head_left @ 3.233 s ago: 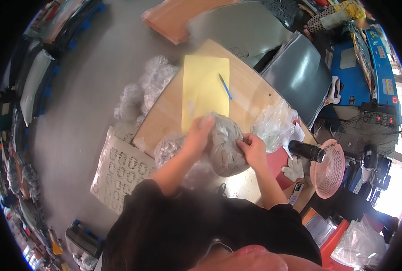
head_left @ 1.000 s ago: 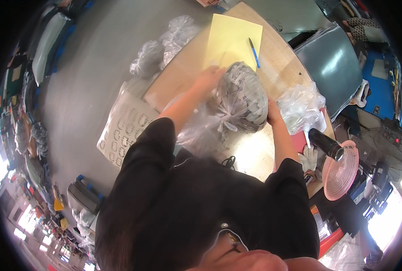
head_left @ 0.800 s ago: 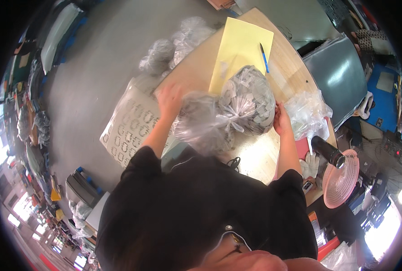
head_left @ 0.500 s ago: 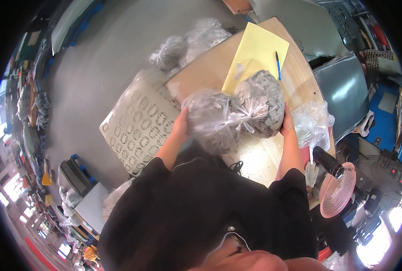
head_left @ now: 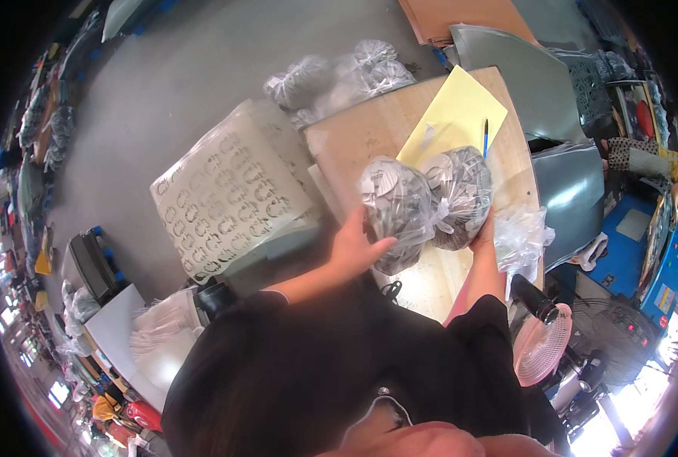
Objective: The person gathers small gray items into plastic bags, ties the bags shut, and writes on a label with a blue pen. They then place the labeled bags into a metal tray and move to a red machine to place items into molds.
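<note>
Two clear plastic bags stuffed with small grey pieces are in front of me over the table, side by side with their knotted necks together. My left hand [head_left: 358, 244] grips the left bag [head_left: 396, 199], its thumb across the near side and its fingertips at the outer edge. Round the outer edge of the right bag [head_left: 461, 194] curls my right hand [head_left: 484, 234], its fingers partly hidden behind the plastic. Just beyond the bags lies a yellow sheet [head_left: 461, 110], with a blue pen [head_left: 486, 137] near its right edge.
A wooden table [head_left: 510, 114] carries these things. To its left is a pale sheet with rows of cut shapes [head_left: 228, 190]. More stuffed bags [head_left: 297, 80] lie on the floor beyond. At right are crumpled plastic [head_left: 518, 236], a black cylinder [head_left: 533, 297] and a pink basket [head_left: 545, 343].
The left bag has turned and now shows its packed pieces more plainly. My left hand has moved from its outer side to its near side. The view has shifted slightly.
</note>
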`<state>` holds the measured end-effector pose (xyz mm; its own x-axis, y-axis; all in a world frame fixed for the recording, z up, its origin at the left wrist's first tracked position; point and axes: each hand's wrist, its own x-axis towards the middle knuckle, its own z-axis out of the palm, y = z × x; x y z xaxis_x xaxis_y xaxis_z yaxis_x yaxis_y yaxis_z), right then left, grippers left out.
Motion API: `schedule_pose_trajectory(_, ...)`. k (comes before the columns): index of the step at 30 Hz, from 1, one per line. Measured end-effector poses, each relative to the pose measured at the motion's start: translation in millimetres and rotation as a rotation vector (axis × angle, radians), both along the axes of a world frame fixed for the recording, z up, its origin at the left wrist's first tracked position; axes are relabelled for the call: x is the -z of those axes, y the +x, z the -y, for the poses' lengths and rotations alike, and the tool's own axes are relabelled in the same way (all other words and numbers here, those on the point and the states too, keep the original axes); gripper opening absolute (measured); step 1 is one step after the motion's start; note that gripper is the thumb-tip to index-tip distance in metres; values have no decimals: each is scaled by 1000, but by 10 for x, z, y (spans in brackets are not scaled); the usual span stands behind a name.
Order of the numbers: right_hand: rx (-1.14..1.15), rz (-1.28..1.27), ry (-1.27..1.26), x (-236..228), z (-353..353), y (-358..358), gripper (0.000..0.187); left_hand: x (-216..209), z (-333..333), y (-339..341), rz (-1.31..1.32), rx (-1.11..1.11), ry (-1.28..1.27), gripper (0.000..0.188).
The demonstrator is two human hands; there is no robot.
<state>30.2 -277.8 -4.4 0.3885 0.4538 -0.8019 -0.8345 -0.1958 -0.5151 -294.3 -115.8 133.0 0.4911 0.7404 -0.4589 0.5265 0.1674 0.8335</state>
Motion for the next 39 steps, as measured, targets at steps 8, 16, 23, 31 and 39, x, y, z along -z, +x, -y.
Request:
schedule_pose_trajectory(8,82,-25,-38,-125,-67,-111,66,13,-48,39,13,-3,40,86)
schedule_pose_trajectory(16,189,54,-6,-243,176,-279,54,954,-649,-237,357,-69,-233,59)
schedule_pose_trajectory(23,200,-28,-36,-36,179,-271,52,1137,-976,-283,32,-258,-142,45)
schedule_pose_trajectory(31,89,-68,35,-100,209,-239,56,1078,-962,-268,355,-429,-736,48)
schedule_pose_trajectory(39,29,6,-52,-70,160,-172,56,1040,-965,-191,313,-521,-748,50)
